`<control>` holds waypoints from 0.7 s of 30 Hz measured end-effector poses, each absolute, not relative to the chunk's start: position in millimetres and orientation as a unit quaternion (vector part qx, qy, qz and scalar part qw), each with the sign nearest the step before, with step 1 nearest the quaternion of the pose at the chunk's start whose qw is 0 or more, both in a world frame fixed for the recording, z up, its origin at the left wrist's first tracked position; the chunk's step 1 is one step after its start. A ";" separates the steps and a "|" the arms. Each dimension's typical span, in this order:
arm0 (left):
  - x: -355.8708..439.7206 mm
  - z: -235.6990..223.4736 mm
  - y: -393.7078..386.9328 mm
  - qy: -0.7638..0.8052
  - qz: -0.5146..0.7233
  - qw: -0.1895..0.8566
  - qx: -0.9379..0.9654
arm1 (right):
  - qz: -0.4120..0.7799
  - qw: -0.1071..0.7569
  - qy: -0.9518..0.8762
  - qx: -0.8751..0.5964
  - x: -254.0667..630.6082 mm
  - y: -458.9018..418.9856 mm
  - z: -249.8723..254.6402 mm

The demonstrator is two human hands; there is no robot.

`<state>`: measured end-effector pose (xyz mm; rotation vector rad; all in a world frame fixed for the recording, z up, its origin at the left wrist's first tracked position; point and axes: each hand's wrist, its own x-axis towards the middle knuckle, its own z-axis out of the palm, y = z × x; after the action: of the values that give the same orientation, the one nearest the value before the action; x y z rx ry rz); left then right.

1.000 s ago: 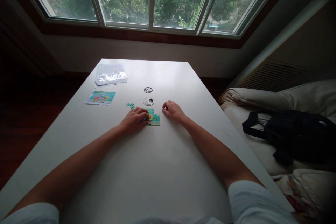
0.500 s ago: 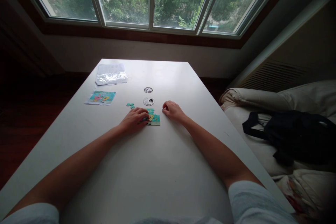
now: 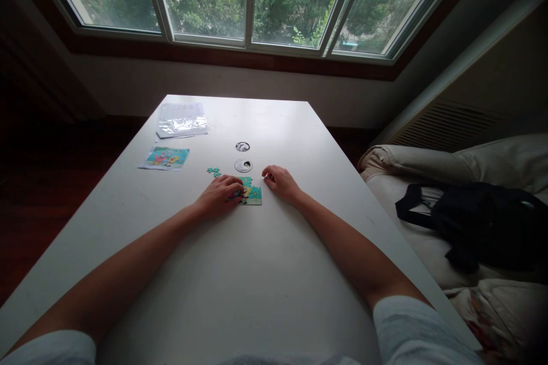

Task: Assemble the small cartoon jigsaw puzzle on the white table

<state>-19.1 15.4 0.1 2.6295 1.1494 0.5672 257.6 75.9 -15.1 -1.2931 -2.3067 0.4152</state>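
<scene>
On the white table (image 3: 240,274) lies a partly joined jigsaw puzzle (image 3: 254,196) in turquoise, yellow and green. My left hand (image 3: 220,195) rests over the puzzle's left part, its fingers stretched across it and hiding that side. Just beyond this hand are several loose turquoise puzzle pieces (image 3: 214,171). To the right of the puzzle, and apart from it, my right hand (image 3: 280,181) is held low with thumb and fingers curled together. Whatever is between those fingertips is too small to make out.
Two round black-and-white discs (image 3: 243,166) lie past the puzzle. At the left are a colourful picture sheet (image 3: 166,158) and papers with a clear plastic bag (image 3: 182,120). A dark bag (image 3: 483,222) sits on the pale sofa (image 3: 411,157) at right.
My right hand has shifted slightly left, toward the puzzle. My left hand stays on the puzzle, and the view has moved a little.
</scene>
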 end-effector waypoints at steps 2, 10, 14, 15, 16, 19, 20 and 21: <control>-18.9 0.4 15.1 0.391 0.193 0.107 0.894 | 0.149 0.233 -0.839 -0.468 258.1 76.4 -15.9; -18.0 1.6 14.3 0.392 0.196 0.107 0.892 | 0.162 0.259 -0.835 -0.457 258.6 77.8 -17.9; -18.3 1.5 14.1 0.394 0.194 0.107 0.892 | 0.173 0.276 -0.829 -0.454 258.9 77.9 -19.2; -18.3 1.5 14.2 0.394 0.194 0.107 0.892 | 0.175 0.280 -0.828 -0.453 258.9 77.9 -19.4; -18.3 1.6 14.2 0.394 0.193 0.107 0.892 | 0.176 0.284 -0.827 -0.452 258.9 77.8 -19.6; -18.3 1.9 14.4 0.393 0.191 0.107 0.893 | 0.179 0.289 -0.825 -0.451 258.7 77.3 -19.1; -18.3 2.0 14.5 0.393 0.192 0.107 0.893 | 0.180 0.289 -0.825 -0.451 258.6 77.0 -18.6; -18.3 2.1 14.5 0.392 0.192 0.107 0.893 | 0.181 0.290 -0.825 -0.450 258.5 76.7 -18.2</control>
<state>-18.3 14.5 2.1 2.6288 1.1548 0.5657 258.5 76.7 -18.2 -1.2004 -2.2002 0.4833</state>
